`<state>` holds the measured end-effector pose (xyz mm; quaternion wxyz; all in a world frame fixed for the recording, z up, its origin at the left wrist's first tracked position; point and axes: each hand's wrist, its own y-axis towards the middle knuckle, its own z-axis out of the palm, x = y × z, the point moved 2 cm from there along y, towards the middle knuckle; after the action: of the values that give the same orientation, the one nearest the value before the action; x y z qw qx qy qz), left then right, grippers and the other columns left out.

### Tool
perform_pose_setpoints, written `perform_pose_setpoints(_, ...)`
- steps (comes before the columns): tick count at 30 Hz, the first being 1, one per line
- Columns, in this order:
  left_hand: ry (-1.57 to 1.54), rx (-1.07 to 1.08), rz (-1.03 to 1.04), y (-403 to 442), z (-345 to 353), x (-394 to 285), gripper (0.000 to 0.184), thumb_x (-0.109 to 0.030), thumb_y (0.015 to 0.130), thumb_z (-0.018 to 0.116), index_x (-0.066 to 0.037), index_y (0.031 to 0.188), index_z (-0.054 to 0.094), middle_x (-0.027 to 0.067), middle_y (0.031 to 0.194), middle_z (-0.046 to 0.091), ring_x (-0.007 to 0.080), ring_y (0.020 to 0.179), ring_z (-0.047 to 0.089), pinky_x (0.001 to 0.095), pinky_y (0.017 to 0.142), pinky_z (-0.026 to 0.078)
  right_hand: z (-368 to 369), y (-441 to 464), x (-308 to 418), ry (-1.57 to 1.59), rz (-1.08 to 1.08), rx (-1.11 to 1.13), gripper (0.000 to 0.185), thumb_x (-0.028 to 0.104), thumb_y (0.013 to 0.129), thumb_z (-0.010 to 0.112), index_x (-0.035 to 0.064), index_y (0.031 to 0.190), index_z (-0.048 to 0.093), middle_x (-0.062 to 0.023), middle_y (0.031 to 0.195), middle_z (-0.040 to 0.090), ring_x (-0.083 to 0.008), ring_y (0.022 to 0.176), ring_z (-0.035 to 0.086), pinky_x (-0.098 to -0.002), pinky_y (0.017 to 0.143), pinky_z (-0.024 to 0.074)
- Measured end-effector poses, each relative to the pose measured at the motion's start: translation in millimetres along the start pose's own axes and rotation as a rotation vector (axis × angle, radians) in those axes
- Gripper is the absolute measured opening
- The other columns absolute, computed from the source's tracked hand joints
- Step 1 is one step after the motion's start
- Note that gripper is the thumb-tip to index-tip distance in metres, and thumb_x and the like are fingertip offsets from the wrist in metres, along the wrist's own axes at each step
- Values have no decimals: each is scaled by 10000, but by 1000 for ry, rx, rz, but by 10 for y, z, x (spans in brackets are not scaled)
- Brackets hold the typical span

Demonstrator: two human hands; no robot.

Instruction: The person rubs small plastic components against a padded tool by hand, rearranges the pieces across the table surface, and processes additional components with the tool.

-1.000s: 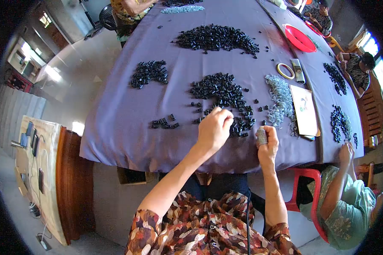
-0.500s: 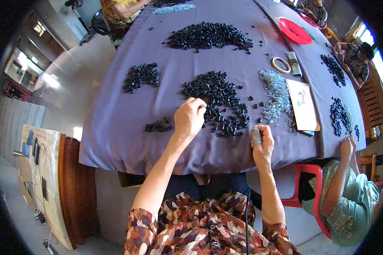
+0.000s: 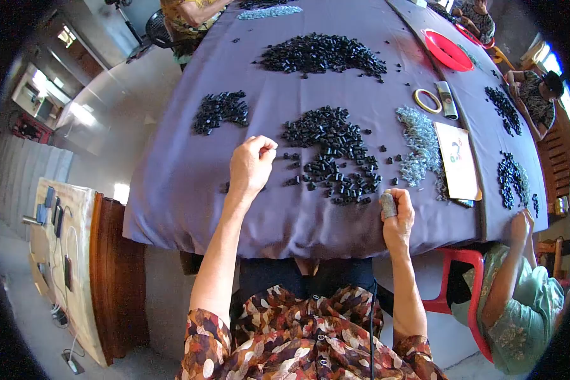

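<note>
My left hand (image 3: 252, 166) is closed above the purple cloth (image 3: 285, 225), left of the middle pile of black pieces (image 3: 329, 142); anything in its fingers is too small to make out. A small black group (image 3: 220, 113) lies beyond it, and a few pieces are partly hidden by it. My right hand (image 3: 398, 218) is closed near the table's front edge, its thumb wrapped in grey; what it grips, if anything, is hidden. Ahead of it lies a pile of small clear pieces (image 3: 418, 145). Farther back spreads a large black pile (image 3: 323, 54).
A booklet (image 3: 457, 161), a tape roll (image 3: 427, 101) and a red basin (image 3: 448, 50) are on the right. One person in green (image 3: 519, 297) sits near a red chair (image 3: 478, 304); other people sit around the table. A wooden cabinet (image 3: 117, 272) stands at left.
My left hand has moved left, from over the middle black pile to the cloth beside it. My right hand has stayed near the front edge. The view has shifted slightly.
</note>
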<state>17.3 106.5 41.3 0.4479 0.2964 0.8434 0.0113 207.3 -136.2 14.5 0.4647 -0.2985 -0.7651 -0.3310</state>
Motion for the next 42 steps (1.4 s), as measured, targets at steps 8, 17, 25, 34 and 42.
perform_pose_setpoints(8, 141, 99, 43, -1, 167, -56, 84, -90, 762, 641, -74, 845, 641, 120, 862, 589, 305, 812, 600, 393, 713, 477, 1, -4, -19, -51, -10, 10, 94, 4, 823, 560, 23, 909, 528, -87, 726, 571, -153, 660, 513, -283, 626, 431)
perform_pose_setpoints(17, 183, 102, 131, -33, 282, -6, 104, -81, 770, 637, -59, 872, 641, 139, 873, 578, 338, 812, 590, 401, 744, 478, 14, 5, -37, -74, -24, 5, 148, -54, 775, 518, 15, 906, 527, -122, 740, 572, -217, 669, 541, -301, 660, 444)
perform_pose_setpoints(25, -571, 169, -109, -582, 281, -234, 114, -15, 834, 567, 18, 939, 596, 78, 741, 634, 98, 590, 604, 245, 524, 487, 15, -4, 31, -94, -35, 8, 147, -51, 786, 519, 13, 917, 529, -99, 732, 569, -162, 680, 531, -288, 656, 445)
perform_pose_setpoints(34, -468, 61, 32, -820, 328, -255, 207, 2, 780, 656, -39, 979, 615, 23, 746, 579, 89, 603, 530, 232, 578, 459, 40, -40, 140, -181, -210, 11, 166, -63, 777, 503, 9, 924, 534, -124, 761, 593, -208, 691, 570, -304, 672, 462)
perform_pose_setpoints(42, -527, 64, -42, -869, 357, -234, 138, 4, 786, 669, -33, 903, 606, -35, 726, 575, 27, 658, 523, 195, 595, 447, 383, -186, 505, -46, -224, 262, 187, -49, 767, 545, 28, 938, 551, -141, 796, 599, -264, 715, 590, -318, 689, 468)
